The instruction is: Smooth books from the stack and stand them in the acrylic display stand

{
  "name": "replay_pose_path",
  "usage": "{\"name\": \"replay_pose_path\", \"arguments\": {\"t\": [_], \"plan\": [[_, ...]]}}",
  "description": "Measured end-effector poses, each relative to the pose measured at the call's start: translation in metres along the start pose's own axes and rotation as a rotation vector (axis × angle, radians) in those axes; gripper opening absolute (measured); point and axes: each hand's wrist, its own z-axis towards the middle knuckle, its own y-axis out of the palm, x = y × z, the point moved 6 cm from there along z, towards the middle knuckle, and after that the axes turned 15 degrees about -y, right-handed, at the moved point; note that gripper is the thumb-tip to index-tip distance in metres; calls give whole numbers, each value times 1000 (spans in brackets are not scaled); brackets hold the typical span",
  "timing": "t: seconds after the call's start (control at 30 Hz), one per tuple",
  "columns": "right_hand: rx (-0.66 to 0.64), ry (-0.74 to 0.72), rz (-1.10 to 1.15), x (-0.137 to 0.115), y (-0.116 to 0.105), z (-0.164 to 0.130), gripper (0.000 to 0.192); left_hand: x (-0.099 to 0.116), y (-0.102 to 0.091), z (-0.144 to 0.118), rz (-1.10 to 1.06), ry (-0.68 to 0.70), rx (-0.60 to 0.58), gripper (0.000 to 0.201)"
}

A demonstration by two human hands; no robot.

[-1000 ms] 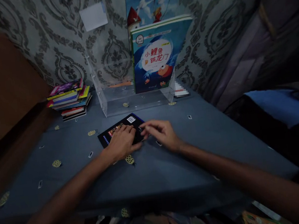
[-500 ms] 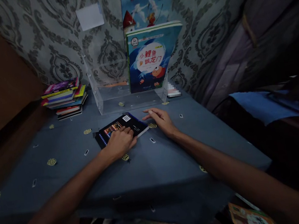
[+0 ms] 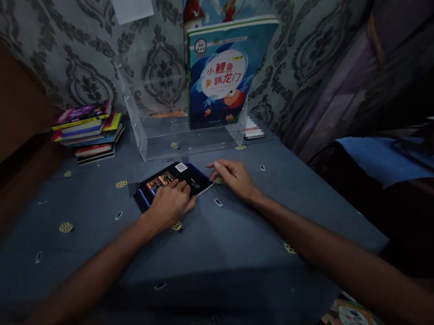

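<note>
A dark book (image 3: pixel 197 178) with a barcode and small colour pictures on its upper cover lies at a slant on the blue cloth. Across its lower middle rests my left hand (image 3: pixel 172 200), fingers stretched out flat on the cover. My right hand (image 3: pixel 235 176) is at the book's right corner, fingers loosely bent and apart, with nothing visible in them. I cannot tell whether its fingertips touch the book's edge.
Behind the book stands a clear acrylic rack (image 3: pixel 159 147) holding picture books (image 3: pixel 216 82) on its right side. A stack of books (image 3: pixel 90 126) sits at the back left. The table's cloth (image 3: pixel 221 252) hangs over the front edge, and a blue cloth (image 3: pixel 384 159) lies at right.
The view has tipped down slightly, so the rack and wall sit higher. My right fingers have come a little closer to the book's corner; my left hand stays on the cover.
</note>
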Motion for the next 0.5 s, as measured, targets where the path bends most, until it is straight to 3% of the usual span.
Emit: {"name": "replay_pose_path", "arguments": {"t": [0.17, 0.37, 0.5], "plan": [[-115, -61, -188, -5, 6, -3, 32, 2, 0, 0, 19, -15, -35, 29], [-114, -56, -202, -5, 6, -4, 31, -5, -5, 1, -106, 13, 13, 31], [-110, -55, -179, -7, 6, -4, 31, -12, -2, 17, -163, 35, -2, 36]]}}
